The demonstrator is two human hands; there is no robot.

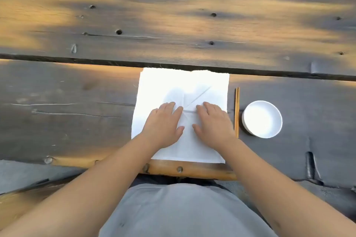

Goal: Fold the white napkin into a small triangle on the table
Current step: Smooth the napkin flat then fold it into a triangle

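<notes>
The napkin lies unfolded near the table's front edge. Left hand and right hand press flat, fingers straight, smoothing creases; next, probably lift a corner diagonally.

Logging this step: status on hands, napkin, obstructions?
Left hand and right hand flat on white napkin, no grip. Napkin spread open, creased, not yet a triangle. Chopsticks and white bowl to its right, apart.
</notes>
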